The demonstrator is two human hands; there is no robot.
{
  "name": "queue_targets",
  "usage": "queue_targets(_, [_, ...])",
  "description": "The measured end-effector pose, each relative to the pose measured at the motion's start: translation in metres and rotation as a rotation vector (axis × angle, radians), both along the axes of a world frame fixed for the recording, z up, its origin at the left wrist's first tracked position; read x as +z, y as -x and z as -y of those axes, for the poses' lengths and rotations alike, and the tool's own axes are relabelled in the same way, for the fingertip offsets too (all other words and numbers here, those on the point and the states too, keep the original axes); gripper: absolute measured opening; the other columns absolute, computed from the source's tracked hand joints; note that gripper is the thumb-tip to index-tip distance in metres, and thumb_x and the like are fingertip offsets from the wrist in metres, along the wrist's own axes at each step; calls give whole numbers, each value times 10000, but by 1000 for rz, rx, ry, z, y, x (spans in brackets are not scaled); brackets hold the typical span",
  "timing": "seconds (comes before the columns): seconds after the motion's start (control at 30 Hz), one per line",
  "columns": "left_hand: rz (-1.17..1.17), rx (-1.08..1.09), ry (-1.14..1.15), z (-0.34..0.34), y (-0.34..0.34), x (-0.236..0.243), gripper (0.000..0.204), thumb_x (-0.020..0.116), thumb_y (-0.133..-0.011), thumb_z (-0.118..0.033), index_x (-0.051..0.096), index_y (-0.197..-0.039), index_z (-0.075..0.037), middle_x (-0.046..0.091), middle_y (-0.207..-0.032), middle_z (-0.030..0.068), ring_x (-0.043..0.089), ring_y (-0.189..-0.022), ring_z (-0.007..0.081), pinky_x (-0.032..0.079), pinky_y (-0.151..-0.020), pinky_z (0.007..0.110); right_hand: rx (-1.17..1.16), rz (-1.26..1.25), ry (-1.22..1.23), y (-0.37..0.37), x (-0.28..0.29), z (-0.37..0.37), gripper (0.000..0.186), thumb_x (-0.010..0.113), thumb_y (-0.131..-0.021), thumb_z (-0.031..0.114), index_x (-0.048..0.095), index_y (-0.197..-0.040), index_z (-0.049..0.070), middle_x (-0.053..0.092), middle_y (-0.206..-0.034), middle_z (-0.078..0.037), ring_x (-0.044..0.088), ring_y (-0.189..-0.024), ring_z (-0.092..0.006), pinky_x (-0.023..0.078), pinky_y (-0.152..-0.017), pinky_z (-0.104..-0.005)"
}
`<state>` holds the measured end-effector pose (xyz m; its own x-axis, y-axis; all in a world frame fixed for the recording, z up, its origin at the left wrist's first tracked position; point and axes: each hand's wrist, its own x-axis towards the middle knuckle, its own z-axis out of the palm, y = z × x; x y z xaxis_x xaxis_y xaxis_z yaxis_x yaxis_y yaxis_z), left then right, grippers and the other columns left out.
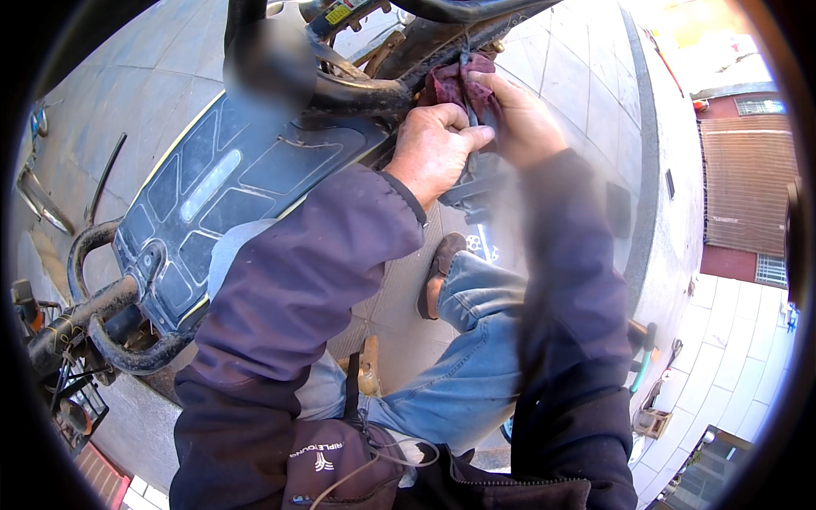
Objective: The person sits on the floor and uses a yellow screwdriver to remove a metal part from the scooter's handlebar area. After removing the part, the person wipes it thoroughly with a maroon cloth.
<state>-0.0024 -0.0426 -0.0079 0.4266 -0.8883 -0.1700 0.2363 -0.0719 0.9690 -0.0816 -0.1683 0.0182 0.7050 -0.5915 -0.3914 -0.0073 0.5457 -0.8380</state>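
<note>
In the head view, the dark red cloth point(446, 87) sits at upper centre, bunched against the black frame. Your right hand point(529, 121) pinches it between thumb and fingers; your left hand point(435, 151) curls at its lower edge, though you cannot tell whether it grips. Expect it to handle light, limp and hard to tear; take it by a gathered fold. Just left, the black tube point(361, 96) limits your left hand's room. The blue footboard point(255, 166) fills the left; your brown shoe point(442, 265) rests below.
</note>
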Motion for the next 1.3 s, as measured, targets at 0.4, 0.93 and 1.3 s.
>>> queue_targets(0.4, [-9, -2, 37, 2, 0, -4, 145, 694, -844, -98, 634, -763, 6, 623, -701, 19, 543, -615, 68, 454, -563, 244, 7, 101, -115, 15, 1, 2, 144, 582, -885, 78, 609, -1005, 4, 669, -941, -79, 654, -831, -169, 542, -762, -318])
queue_targets(0.93, [72, 15, 44, 2, 2, -4, 159, 705, -824, -95, 626, -729, 5, 594, -654, 2, 506, -606, 58, 424, -558, 245, -71, -17, -95, 1, 4, 2, 177, 615, -832, 43, 600, -998, -17, 671, -918, -102, 665, -776, -192, 554, -728, -313])
queue_targets(1.3, [90, 18, 51, 2, 2, -3, 157, 702, -825, -92, 622, -727, 1, 598, -651, 4, 503, -602, 60, 423, -558, 248, -24, -12, -50, 0, 13, -1, 163, 606, -845, 52, 602, -990, -21, 672, -917, -99, 667, -779, -185, 559, -731, -310])
